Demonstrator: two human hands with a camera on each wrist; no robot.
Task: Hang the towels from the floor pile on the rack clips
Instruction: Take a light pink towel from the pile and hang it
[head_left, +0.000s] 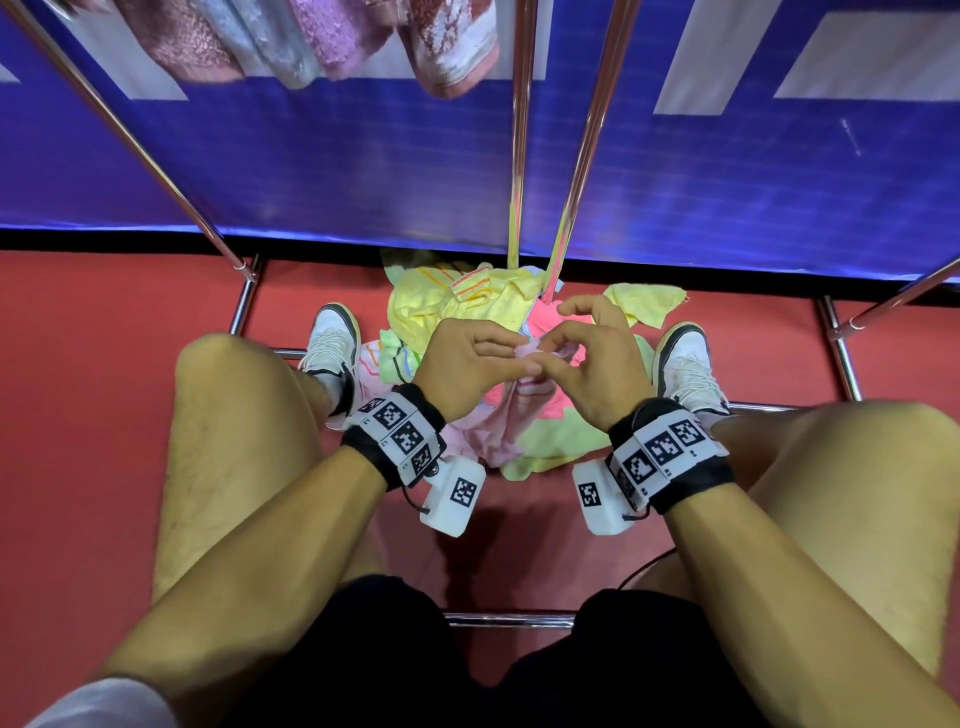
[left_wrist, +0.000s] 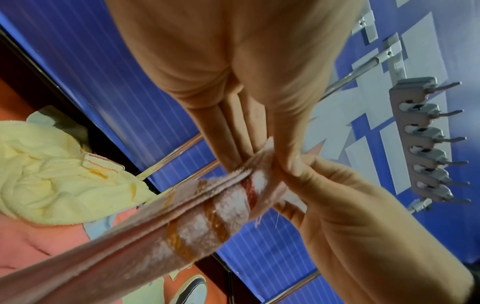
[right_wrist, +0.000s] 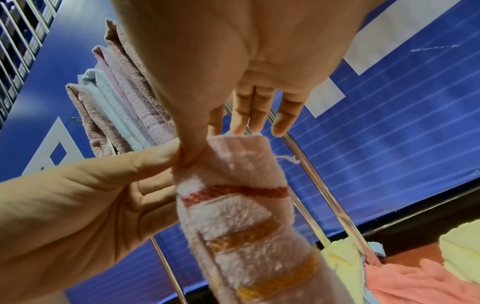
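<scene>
- Your knees (head_left: 244, 415) frame the view on both sides, bare, with dark shorts (head_left: 363, 649) below them and a marker band with a white camera unit (head_left: 452, 493) strapped on each wrist.
- Your left hand (head_left: 465, 364) has thumb and fingers curled in a pinch on the top edge of the pink towel (head_left: 506, 426), right where the hands meet.
- Your right hand (head_left: 592, 364) pinches the same edge between thumb and forefinger; its other fingers (right_wrist: 255, 109) stand straight and apart from the cloth, as the right wrist view shows.
- The pink towel hangs from both pinches in a narrow, gathered strip, with a red stripe (right_wrist: 233, 193) nearest the held edge and orange and yellow stripes farther along it.
- The floor pile (head_left: 467, 306) lies just under and beyond your hands on the red floor (head_left: 104, 322), between your two white shoes (head_left: 332, 338): yellow, pale green and coral towels, crumpled together.
- The chrome rack frame (head_left: 519, 156) stands over the pile, its lower bars running along the floor.
- A bar of metal rack clips (left_wrist: 428, 144) shows in the left wrist view, up against the blue banner (head_left: 311, 171).
- Four hung towels (head_left: 322, 41), brownish pink, pale blue and pink, dangle at the top of the head view.
</scene>
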